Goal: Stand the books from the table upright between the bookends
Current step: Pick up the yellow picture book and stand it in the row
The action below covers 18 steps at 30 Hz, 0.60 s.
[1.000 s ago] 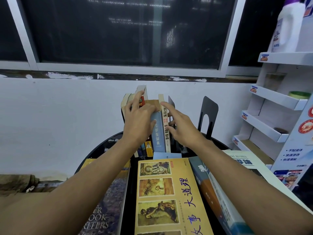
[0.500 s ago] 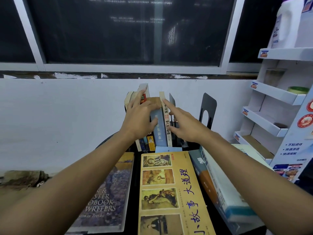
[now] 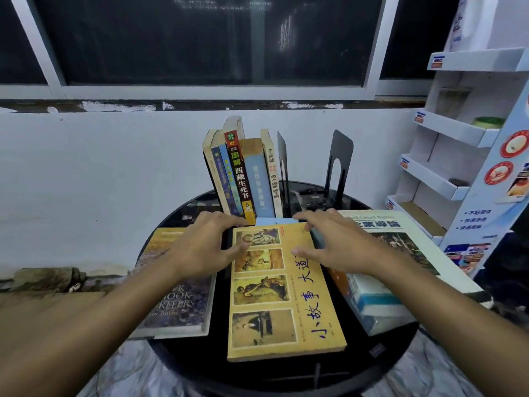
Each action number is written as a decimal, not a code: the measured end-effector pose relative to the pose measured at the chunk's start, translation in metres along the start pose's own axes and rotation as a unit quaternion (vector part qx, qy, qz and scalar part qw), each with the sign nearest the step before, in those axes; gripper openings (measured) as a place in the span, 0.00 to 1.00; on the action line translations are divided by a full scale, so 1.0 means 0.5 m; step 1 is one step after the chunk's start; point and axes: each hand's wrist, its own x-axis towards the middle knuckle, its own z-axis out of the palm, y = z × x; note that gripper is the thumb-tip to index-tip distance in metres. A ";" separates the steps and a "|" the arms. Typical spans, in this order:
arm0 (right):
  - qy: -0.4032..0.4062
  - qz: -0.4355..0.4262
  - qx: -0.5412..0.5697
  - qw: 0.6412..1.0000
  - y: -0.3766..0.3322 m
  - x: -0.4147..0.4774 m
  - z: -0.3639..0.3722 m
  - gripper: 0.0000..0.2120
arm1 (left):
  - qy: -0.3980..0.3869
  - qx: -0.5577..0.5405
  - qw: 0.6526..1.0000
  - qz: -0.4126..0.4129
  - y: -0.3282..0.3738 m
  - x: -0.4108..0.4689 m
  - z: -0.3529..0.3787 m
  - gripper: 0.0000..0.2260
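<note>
Several books (image 3: pixel 243 173) stand upright, leaning slightly left, at the back of a round black table (image 3: pixel 286 373). A thin black bookend (image 3: pixel 282 167) stands against their right side, and a second black bookend (image 3: pixel 339 164) stands apart further right. A yellow book (image 3: pixel 283 305) lies flat in the middle. My left hand (image 3: pixel 206 247) hovers at its top left corner and my right hand (image 3: pixel 335 245) at its top right corner, fingers spread and loosely bent, holding nothing. A purple-covered book (image 3: pixel 177 296) lies flat on the left, and two more books (image 3: pixel 380 270) lie on the right.
A white cardboard display rack (image 3: pixel 458 138) stands at the right, close to the table. A white wall and dark window are behind the table. Patterned floor shows below the table's front edge.
Both hands have left the upright books and dropped back toward me, down to the top corners of the flat yellow book. The upright books stay standing.
</note>
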 end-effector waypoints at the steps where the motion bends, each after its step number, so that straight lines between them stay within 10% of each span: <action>1: -0.002 0.006 -0.014 1.000 0.002 -0.007 0.006 0.32 | -0.011 0.005 1.000 -0.010 -0.003 -0.010 0.003 0.24; 18: -0.086 0.058 -0.026 0.994 -0.021 -0.053 0.022 0.35 | -0.118 0.058 0.987 -0.090 0.019 -0.054 0.039 0.28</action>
